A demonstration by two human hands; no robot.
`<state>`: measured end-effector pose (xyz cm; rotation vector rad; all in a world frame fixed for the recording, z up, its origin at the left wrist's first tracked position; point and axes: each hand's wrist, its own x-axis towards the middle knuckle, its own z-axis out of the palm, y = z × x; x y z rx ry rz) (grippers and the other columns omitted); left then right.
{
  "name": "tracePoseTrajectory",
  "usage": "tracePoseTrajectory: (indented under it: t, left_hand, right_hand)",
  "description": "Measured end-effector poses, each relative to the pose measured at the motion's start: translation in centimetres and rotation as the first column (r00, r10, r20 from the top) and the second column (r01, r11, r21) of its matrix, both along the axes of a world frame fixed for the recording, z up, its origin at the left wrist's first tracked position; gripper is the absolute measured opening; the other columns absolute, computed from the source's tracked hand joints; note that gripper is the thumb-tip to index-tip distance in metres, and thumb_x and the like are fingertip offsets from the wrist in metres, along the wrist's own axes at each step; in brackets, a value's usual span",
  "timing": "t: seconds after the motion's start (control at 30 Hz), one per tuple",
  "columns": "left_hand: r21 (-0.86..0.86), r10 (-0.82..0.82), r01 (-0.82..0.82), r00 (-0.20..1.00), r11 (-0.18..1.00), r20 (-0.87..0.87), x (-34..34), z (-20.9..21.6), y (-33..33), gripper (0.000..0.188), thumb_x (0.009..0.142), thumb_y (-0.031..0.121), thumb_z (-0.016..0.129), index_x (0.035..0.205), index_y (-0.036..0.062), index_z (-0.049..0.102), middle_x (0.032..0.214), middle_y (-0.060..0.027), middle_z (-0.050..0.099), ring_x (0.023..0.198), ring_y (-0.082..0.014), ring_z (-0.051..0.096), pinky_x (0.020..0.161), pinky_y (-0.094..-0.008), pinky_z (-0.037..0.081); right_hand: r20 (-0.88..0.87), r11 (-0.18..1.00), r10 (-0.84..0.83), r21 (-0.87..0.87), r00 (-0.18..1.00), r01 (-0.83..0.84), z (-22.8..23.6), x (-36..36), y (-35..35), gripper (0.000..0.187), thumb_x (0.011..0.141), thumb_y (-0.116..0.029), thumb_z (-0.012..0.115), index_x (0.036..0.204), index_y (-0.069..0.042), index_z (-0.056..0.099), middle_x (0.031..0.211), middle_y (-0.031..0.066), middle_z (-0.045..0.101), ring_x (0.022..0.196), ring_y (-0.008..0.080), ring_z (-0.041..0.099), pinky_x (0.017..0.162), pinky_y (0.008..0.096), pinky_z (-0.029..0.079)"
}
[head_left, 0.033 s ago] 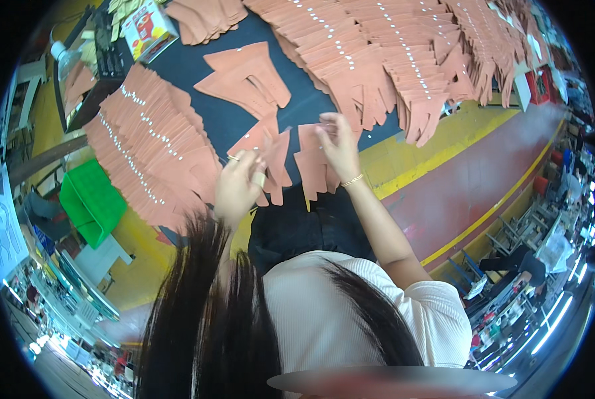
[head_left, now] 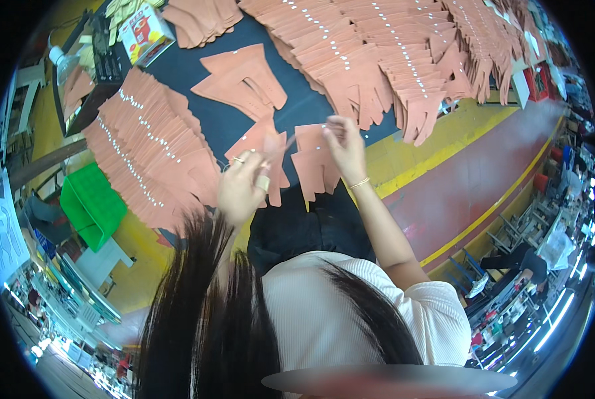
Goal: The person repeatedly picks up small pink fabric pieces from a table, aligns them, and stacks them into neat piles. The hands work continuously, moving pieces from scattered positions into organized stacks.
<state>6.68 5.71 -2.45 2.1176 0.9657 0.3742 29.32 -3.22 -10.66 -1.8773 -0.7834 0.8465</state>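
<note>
Glove-shaped pink-orange cut pieces of leather-like sheet lie on a dark table [head_left: 211,116]. My left hand [head_left: 243,189], with a ring and a pale wrap on a finger, is closed in a pinch over one cut piece [head_left: 279,179]. A pale, blurred sliver shows by its fingertips; I cannot make out what it is. My right hand [head_left: 346,149], wearing a gold bracelet, has its fingers curled together at the upper right edge of another cut piece [head_left: 307,163]. Anything inside that pinch is too small to tell. Beyond my hands lies a larger pair of overlapping pieces [head_left: 247,70].
Overlapping rows of pieces with white dots fan out at the left [head_left: 148,143] and far right [head_left: 351,46]. A colourful box [head_left: 146,33] and dark tray [head_left: 88,110] stand at far left. A green bin [head_left: 93,205] sits left of the table.
My right hand has shifted slightly right and down, its fingers drawn closer together. My left hand has edged right. The whole view has moved a little.
</note>
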Motion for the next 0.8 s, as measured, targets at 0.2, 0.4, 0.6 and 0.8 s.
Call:
tracePoseTrajectory:
  t: [0.2,0.4,0.6,0.8]
  left_hand:
    - [-0.738,0.307,0.112,0.86,0.666,0.407,10.3,1.8,-1.6,0.022,0.086,0.009,0.072,0.104,0.0011,0.062,0.091,-0.0015,0.062,0.083,-0.0087,0.058,0.073,-0.0268,0.048]
    - [-0.752,0.491,-0.127,0.823,0.647,0.283,20.0,-9.1,2.5,0.027,0.082,0.003,0.073,0.106,-0.0012,0.061,0.09,-0.0062,0.066,0.077,-0.011,0.063,0.067,-0.0252,0.053]
    - [-0.789,0.658,-0.265,0.721,0.554,0.219,21.2,-14.0,2.3,0.027,0.082,-0.003,0.07,0.106,-0.0016,0.059,0.09,-0.0099,0.068,0.073,-0.0147,0.067,0.055,-0.0256,0.055]
    - [-0.793,0.765,-0.334,0.597,0.51,0.241,22.3,-14.1,1.0,0.025,0.077,0.002,0.077,0.096,-0.0005,0.062,0.089,-0.0089,0.069,0.076,-0.0111,0.063,0.067,-0.0268,0.051]
  right_hand:
    - [-0.032,0.896,-0.43,0.104,0.902,0.431,4.8,10.4,-7.5,0.017,0.094,-0.011,0.063,0.107,-0.001,0.059,0.103,0.0062,0.063,0.084,0.0111,0.064,0.074,0.0245,0.052]
    - [0.008,0.844,-0.532,0.086,0.847,0.53,6.7,13.5,-11.1,0.016,0.095,-0.012,0.062,0.107,0.0,0.059,0.098,0.0057,0.064,0.083,0.0111,0.064,0.074,0.0248,0.052]
    - [-0.04,0.894,-0.441,0.066,0.897,0.442,5.1,12.3,-11.2,0.016,0.095,-0.011,0.063,0.106,0.0,0.06,0.091,0.0036,0.064,0.081,0.0094,0.063,0.075,0.0236,0.051]
    - [-0.049,0.935,-0.351,0.045,0.935,0.353,4.7,11.8,-10.0,0.015,0.095,-0.009,0.063,0.105,0.001,0.061,0.09,0.003,0.064,0.082,0.0091,0.062,0.075,0.0232,0.05]
